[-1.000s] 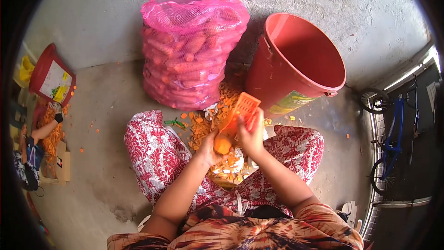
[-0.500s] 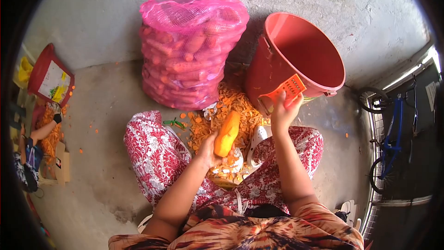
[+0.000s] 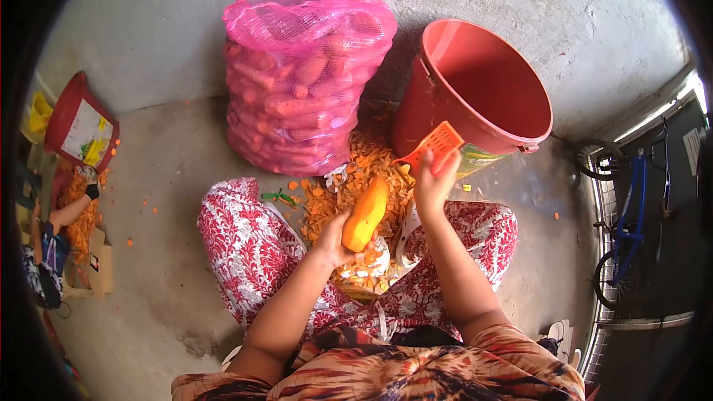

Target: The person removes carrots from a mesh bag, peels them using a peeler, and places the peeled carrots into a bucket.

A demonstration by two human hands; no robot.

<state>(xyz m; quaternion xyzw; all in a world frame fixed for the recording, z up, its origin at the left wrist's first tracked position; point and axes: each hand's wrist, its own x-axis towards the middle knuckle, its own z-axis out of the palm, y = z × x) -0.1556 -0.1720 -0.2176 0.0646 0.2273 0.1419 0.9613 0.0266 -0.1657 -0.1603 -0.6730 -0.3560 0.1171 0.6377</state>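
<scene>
A peeled orange carrot [image 3: 365, 215] is held by my left hand [image 3: 336, 241], its thick end against the palm and its other end pointing up and away. My right hand [image 3: 433, 187] grips an orange plastic peeler [image 3: 441, 145] with slots in its broad part. The peeler is up and to the right of the carrot, apart from it. Beneath both hands lies a heap of orange peelings [image 3: 324, 212], spread between my legs.
A pink mesh sack [image 3: 304, 89] full of carrots stands by the wall, beside a large red bin [image 3: 423, 115]. A co-worker's arm [image 3: 73, 209] reaches over peelings at far left, near a red tub [image 3: 63, 122]. A blue bicycle [image 3: 633, 215] is at right.
The peeler first moved away from the carrot toward the bin, then came partly back down and left. The carrot, earlier seen end-on, now shows its length in my left hand.
</scene>
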